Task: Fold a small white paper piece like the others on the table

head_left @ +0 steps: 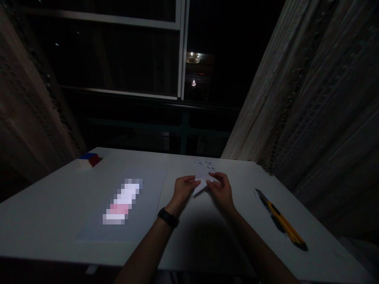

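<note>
A small piece of white paper (202, 172) is held up over the table between my two hands, with a lower part of it folded or angled toward me. My left hand (184, 190) is closed on its left edge, thumb pressed on the near side. On the opposite edge, my right hand (221, 192) pinches the paper between thumb and fingers. Several dark marks show at the far end, on this paper or on pieces just behind it; I cannot tell which. A dark watch (168, 217) is on my left wrist.
A large pale sheet (151, 205) lies left of my hands, with a bright pixelated area on it. The white table (177, 161) also holds a blue, red and white block (89, 159) at the far left and a yellow-black utility knife (281, 221) at right. Curtains (319, 98) flank a dark window.
</note>
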`<action>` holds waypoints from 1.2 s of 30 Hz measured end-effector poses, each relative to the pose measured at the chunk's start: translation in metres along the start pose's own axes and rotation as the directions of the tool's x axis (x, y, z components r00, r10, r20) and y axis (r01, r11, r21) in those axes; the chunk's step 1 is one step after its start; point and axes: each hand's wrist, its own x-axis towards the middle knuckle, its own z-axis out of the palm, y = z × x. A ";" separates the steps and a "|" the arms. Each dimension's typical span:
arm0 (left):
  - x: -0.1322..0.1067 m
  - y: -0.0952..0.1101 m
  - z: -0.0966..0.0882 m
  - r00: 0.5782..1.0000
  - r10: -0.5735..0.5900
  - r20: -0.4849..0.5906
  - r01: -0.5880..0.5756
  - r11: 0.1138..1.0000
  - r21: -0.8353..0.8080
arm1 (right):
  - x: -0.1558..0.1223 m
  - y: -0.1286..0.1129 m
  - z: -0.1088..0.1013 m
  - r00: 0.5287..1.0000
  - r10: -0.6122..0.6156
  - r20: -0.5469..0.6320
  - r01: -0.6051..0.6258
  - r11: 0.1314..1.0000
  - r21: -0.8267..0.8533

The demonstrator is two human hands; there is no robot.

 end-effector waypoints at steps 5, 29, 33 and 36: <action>-0.001 0.004 -0.001 0.999 -0.020 0.037 0.020 1.000 0.005 | 0.001 0.002 0.000 0.996 0.060 0.062 -0.057 0.997 -0.047; -0.018 -0.005 0.017 0.925 0.377 0.051 -0.371 0.864 0.340 | -0.005 0.007 0.008 0.988 0.102 -0.119 -0.104 0.994 -0.016; -0.022 -0.003 0.021 0.924 0.381 0.030 -0.372 0.878 0.302 | -0.008 0.005 0.012 0.981 0.119 -0.151 -0.114 0.993 0.044; -0.023 -0.004 0.023 0.921 0.388 0.025 -0.376 0.873 0.310 | -0.009 0.005 0.013 0.979 0.121 -0.167 -0.113 0.992 0.056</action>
